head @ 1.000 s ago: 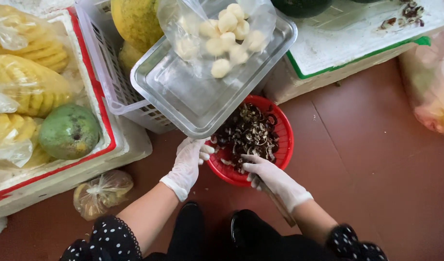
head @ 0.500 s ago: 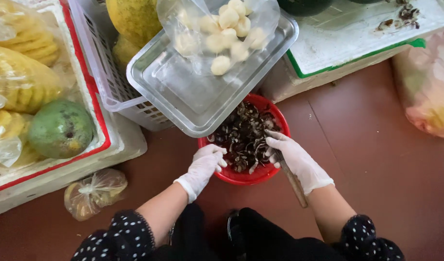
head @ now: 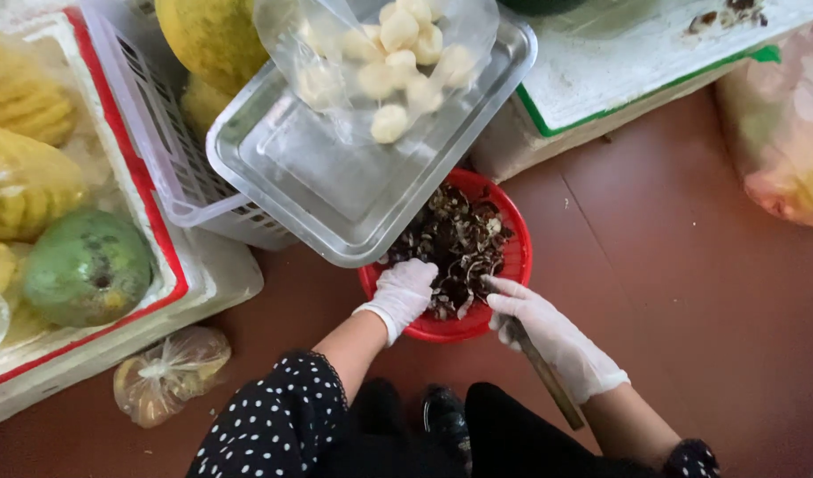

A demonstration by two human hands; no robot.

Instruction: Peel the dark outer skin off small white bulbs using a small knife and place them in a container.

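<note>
A red plastic bowl (head: 515, 262) full of dark brown peelings (head: 455, 237) stands on the floor in front of me. My left hand (head: 406, 290), in a white glove, reaches into the bowl's near left side, fingers curled on the peelings. My right hand (head: 548, 336), also gloved, rests at the bowl's near right rim and grips a knife with a wooden handle (head: 552, 385) that sticks out back toward me. A metal tray (head: 327, 190) overhangs the bowl's far side and carries a clear bag of peeled pale pieces (head: 397, 53).
The tray sits on a white plastic basket (head: 172, 173) holding yellow fruit. At the left is a foam box (head: 207, 274) with peeled pineapples and a green fruit (head: 86, 265). A small tied bag (head: 167, 372) lies on the red-brown floor. A white board (head: 636, 62) is at the back right.
Both hands shifted slightly deeper over the bowl, the left now on the peelings; my view drifted a little, otherwise the scene is the same.
</note>
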